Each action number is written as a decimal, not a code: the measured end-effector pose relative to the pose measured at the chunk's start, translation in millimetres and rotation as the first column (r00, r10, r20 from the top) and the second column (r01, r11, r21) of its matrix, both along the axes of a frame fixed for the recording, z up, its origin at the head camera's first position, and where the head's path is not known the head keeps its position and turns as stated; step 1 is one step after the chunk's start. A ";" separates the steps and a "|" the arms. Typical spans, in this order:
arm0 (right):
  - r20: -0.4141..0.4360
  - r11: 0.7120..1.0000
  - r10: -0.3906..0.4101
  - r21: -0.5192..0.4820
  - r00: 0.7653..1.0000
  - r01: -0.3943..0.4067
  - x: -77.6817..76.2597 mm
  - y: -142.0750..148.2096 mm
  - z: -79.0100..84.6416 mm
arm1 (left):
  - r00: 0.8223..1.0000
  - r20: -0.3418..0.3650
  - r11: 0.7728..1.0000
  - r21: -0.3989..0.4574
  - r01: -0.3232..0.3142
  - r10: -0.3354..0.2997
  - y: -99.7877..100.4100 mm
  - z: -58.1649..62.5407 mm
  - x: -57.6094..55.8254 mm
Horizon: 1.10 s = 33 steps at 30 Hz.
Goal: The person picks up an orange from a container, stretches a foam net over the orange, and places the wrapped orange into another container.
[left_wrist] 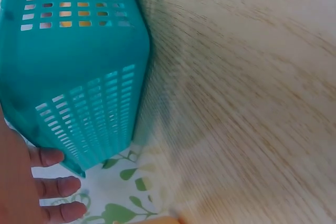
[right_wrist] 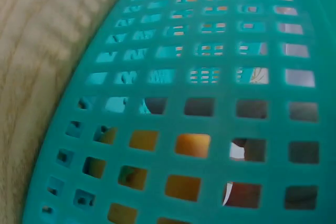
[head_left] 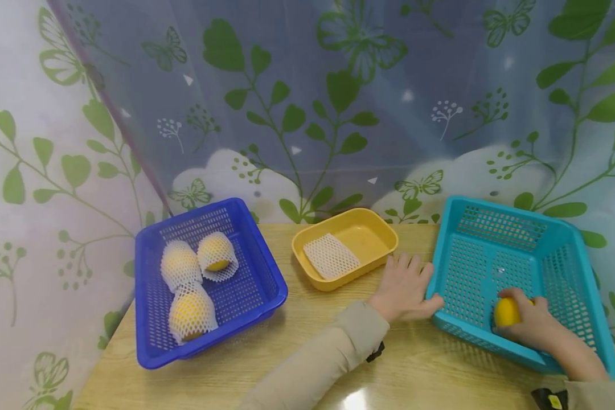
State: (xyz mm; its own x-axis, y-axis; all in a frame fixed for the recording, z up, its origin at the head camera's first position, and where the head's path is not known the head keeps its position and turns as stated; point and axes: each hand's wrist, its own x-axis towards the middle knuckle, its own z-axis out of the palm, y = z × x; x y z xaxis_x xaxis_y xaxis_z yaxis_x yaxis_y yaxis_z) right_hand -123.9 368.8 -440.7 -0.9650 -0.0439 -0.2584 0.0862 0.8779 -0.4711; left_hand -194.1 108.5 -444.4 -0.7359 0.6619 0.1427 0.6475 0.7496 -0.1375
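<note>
My right hand (head_left: 535, 324) reaches into the teal basket (head_left: 512, 206) and grips a smooth yellow fruit (head_left: 506, 312) near its front wall. Through the basket's holes, the right wrist view shows the fruit (right_wrist: 192, 144) only in patches. At the basket's left rim rests my left hand (head_left: 405, 287), fingers spread and fairly straight, thumb over the rim. In the left wrist view its fingertips (left_wrist: 65, 187) lie outside the wall. A yellow tray (head_left: 374, 236) beyond the left hand holds a flat white foam net (head_left: 331, 256).
On the left stands a blue basket (head_left: 246, 285) with three yellow fruits in white foam nets, one of them the upper-right fruit (head_left: 217, 254). All of it sits on a wooden table (head_left: 307, 341), against a leaf-patterned curtain (head_left: 287, 114).
</note>
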 end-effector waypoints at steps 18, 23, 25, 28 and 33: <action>-0.144 1.000 -0.006 0.015 0.990 0.009 2.8 -1.7 16.1 | 0.999 -0.028 0.999 -0.027 -0.033 0.032 1.9 1.1 4.0; -0.184 1.000 -0.023 0.009 0.983 0.025 3.9 -9.4 30.7 | 0.999 -0.014 0.999 -0.021 -0.041 0.041 -1.5 5.5 6.4; -0.221 0.999 -0.045 0.004 0.974 0.047 4.8 -13.7 37.3 | 0.998 0.027 0.998 0.003 -0.058 0.058 -3.8 9.9 8.3; -0.293 0.997 -0.079 -0.007 0.953 0.081 7.2 -21.2 45.7 | 0.993 0.091 0.996 0.054 -0.077 0.071 -7.9 18.2 12.1; -0.374 0.994 -0.108 -0.032 0.921 0.104 10.5 -33.3 56.7 | 0.989 0.143 0.987 0.149 -0.067 0.045 -17.5 31.0 20.7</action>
